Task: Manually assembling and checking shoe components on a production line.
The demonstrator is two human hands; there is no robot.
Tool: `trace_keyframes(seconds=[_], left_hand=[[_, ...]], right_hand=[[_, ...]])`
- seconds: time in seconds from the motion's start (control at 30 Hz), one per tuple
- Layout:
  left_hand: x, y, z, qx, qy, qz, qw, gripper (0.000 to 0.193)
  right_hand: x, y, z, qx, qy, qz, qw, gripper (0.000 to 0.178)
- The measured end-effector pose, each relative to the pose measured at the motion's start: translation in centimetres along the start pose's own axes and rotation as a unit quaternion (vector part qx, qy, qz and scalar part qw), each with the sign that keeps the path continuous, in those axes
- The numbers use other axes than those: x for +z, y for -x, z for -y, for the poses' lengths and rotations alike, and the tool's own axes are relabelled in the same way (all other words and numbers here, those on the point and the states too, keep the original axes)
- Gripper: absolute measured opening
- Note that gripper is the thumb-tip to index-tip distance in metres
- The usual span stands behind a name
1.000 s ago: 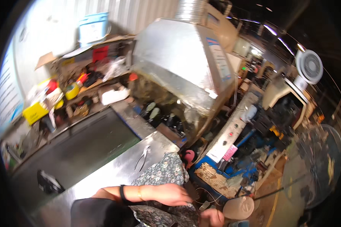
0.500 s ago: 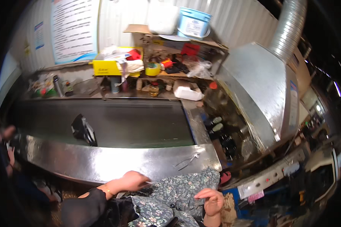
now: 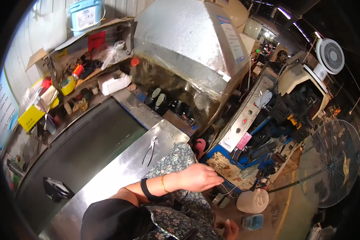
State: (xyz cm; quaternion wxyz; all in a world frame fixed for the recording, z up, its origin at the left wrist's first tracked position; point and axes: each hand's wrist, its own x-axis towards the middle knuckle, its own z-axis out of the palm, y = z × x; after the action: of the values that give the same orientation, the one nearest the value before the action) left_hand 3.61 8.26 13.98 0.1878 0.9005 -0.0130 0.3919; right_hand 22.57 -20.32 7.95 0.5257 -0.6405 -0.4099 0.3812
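My left hand (image 3: 199, 178) reaches across the front of my flowered apron (image 3: 172, 158), with a gold bracelet and a dark band at its wrist. Its fingers are curled closed; whatever they may hold is hidden. Low in the picture, my right hand (image 3: 229, 229) is partly cut off by the lower edge, its visible fingers loosely bent and apart with nothing seen in them. Metal pliers (image 3: 151, 150) lie on the shiny metal ledge (image 3: 120, 170), beyond my left forearm. A black piece with a pale edge (image 3: 58, 189) rests on the dark belt (image 3: 88, 140) at left.
A metal hood (image 3: 180, 40) rises over dark shoes (image 3: 160, 99) ahead. To the right stand a machine with a control panel (image 3: 242, 124), a round fan guard (image 3: 331, 164), a pale jug (image 3: 253, 201) and a blue tub (image 3: 253, 222). Cluttered shelves (image 3: 84, 80) line the far left.
The view has swung right, bringing in the fan and floor containers. My left hand has moved right across the apron; my right hand has dropped toward the lower edge.
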Motion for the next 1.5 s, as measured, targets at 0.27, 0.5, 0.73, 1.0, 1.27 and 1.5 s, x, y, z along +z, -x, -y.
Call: trace_keyframes(seconds=[0.27,0.5,0.73,1.0,1.27,1.5], left_hand=[[-13.1,30.3,-0.5,-0.512,-0.405,-0.103,0.75,0.035],[-20.6,54.9,-20.4,-0.82,-0.489,-0.268,0.132,0.067],[-20.3,62.0,-16.6,-0.677,-0.206,-0.689,0.16,0.086],[-17.7,34.5,-17.6,-0.589,0.182,-0.614,0.493,0.052],[-8.2,17.5,-10.6,-0.481,0.224,-0.17,0.83,0.115],[-2.1,11.9,-0.9,-0.508,0.519,-0.18,0.663,0.061]], right_hand=[[6.5,-9.0,-0.3,0.108,0.095,0.265,0.954,0.027],[11.8,-14.9,-1.1,0.011,0.168,0.448,0.878,0.028],[12.1,-14.1,-1.0,-0.091,0.128,0.389,0.908,0.022],[12.3,-17.3,1.2,-0.069,0.035,0.279,0.957,0.021],[17.7,-18.5,12.5,-0.405,0.064,0.165,0.897,0.058],[15.0,-15.6,6.3,-0.463,0.249,0.066,0.848,0.038]])
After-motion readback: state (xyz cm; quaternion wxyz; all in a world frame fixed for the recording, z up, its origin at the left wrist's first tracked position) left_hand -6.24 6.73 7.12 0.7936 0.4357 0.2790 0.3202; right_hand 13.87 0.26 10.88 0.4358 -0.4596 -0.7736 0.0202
